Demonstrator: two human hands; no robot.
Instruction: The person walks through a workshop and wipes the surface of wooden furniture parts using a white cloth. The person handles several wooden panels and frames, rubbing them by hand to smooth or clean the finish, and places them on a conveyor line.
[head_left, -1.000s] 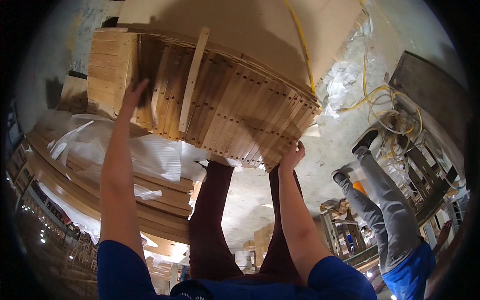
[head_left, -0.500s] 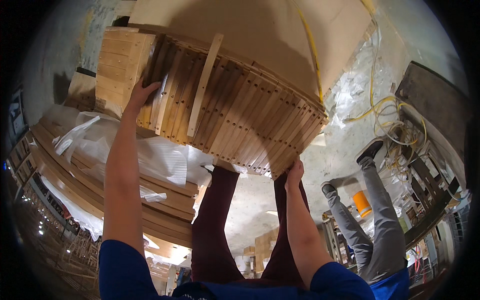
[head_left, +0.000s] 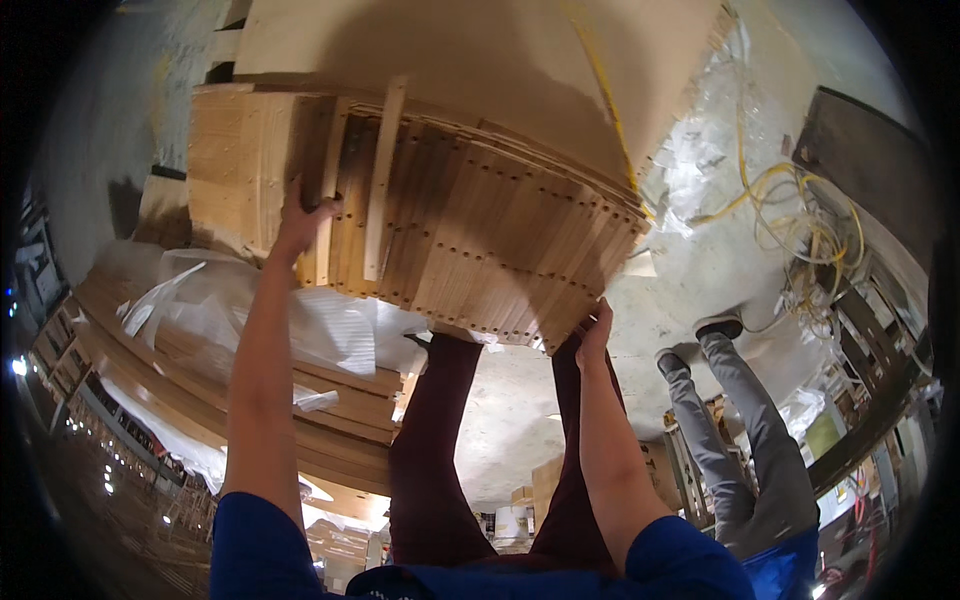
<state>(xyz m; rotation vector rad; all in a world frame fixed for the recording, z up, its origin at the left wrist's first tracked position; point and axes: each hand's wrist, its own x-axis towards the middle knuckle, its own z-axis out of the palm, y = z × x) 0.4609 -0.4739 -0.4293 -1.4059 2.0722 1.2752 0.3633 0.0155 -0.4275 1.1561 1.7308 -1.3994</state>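
A wide row of drilled wooden slats (head_left: pixel 500 240) lies side by side in front of me. Two paler slats stand out at its left part: a long slat (head_left: pixel 384 180) lying across the top, and another slat (head_left: pixel 333 150) beside my left hand. My left hand (head_left: pixel 298 228) is at the row's left end, thumb and forefinger spread, the thumb touching that nearer slat. At the lower right corner, my right hand (head_left: pixel 596 335) rests against the slat ends, fingers stretched upward along the edge. Part of its grip is hidden.
A block of stacked boards (head_left: pixel 235 165) adjoins the row on the left. Curved planks (head_left: pixel 330 430) with plastic wrap (head_left: pixel 335 325) lie left of my legs. A coiled yellow hose (head_left: pixel 800 225) is on the floor at right, near another person's grey-trousered legs (head_left: pixel 735 430).
The slats at the left have closed up, with narrower gaps. My left hand has shifted right and down in view. My right fingers are straighter, and the other person's feet have moved.
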